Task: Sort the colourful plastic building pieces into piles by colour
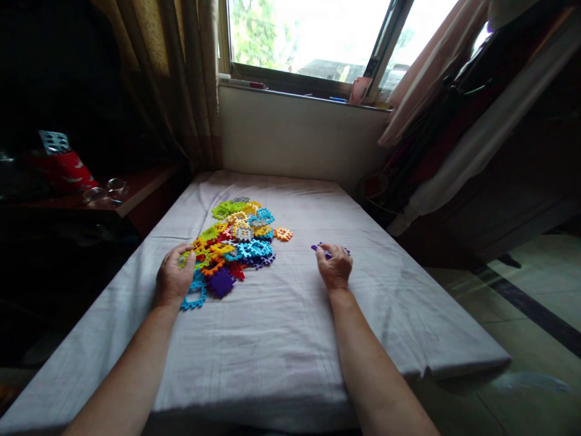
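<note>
Right hand (334, 266): fingers curled in over a purple toothed plastic piece (319, 246), apparently gripping it; bits show on both sides of the fingers. Whether it's lifted or flat on the cloth, cannot tell. Left hand (175, 275): fingers bent at the near-left edge of a multicoloured heap of interlocking plastic pieces (240, 236), by a lime-green toothed piece (203, 259); touching or gripping, cannot tell (knuckles block the view).

Risks, as judged: the heap is loosely stacked, so a push or tug from the left hand could make upper pieces slide. Teeth may snag and drag neighbours along. The pale grey wrinkled cloth (254, 351) could bunch under a dragging forearm and shift everything. The purple piece is mostly covered by fingers, so a loose pinch could let it slip.

Positions: purple piece sits under and within the right fingers, well apart from the heap; a small light-orange square piece (283, 234) lies between, nearer the heap. A sky-blue square frame piece (198, 282) lies just beside the left hand.
</note>
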`<state>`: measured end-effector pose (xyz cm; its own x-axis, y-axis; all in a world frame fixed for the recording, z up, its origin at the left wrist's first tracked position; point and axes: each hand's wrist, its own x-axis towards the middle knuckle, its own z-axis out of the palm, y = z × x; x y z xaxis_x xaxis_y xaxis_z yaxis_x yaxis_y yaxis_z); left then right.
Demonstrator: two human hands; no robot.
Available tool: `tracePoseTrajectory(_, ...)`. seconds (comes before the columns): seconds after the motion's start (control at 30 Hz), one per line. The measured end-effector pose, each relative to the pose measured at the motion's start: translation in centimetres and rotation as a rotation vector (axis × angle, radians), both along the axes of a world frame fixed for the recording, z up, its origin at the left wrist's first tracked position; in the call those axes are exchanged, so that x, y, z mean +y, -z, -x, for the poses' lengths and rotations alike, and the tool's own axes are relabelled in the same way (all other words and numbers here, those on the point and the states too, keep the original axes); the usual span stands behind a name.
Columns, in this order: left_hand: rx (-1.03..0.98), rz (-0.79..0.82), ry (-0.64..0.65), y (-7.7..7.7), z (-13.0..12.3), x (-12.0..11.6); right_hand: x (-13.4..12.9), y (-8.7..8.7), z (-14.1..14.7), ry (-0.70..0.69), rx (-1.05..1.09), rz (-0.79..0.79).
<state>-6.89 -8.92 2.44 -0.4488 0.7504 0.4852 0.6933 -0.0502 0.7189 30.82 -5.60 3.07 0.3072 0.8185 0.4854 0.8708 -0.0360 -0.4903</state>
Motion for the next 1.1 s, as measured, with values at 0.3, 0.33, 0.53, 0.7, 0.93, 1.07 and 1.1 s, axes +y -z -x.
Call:
tracePoseTrajectory(0.3,0.059,-0.03,0.052,0.7,-0.5,0.1,-4.0,-0.9,13.6,-0.815,-0.225,0.048)
tracePoseTrajectory(0.33,0.065,-0.036,0.052,0.7,-0.5,0.1,-4.3,-0.9,14.5,-0.831,-0.229,0.065)
tracePoseTrajectory(0.53,0.141,-0.058,0.076,0.4,-1.1,0.1,-5.5,-0.4,17.0,-0.822,-0.27,0.134)
tracePoseTrajectory(0.7,0.3,-0.054,0.168,-0.4,-1.6,-0.4,-4.7,-0.2,15.6,-0.802,-0.219,0.074)
tracePoseTrajectory(0.93,0.497,0.052,0.338,0.2,-1.7,-1.0,0.3,-0.7,5.1,-0.237,-0.096,-0.029)
tracePoseTrajectory(1.07,0.497,0.078,0.328,0.8,-1.1,-0.7,1.5,-0.3,-1.1,0.117,-0.055,0.101)
tracePoseTrajectory(1.1,0.486,0.069,0.312,0.9,-0.9,-0.6,1.6,-0.1,-2.1,0.177,-0.033,0.129)
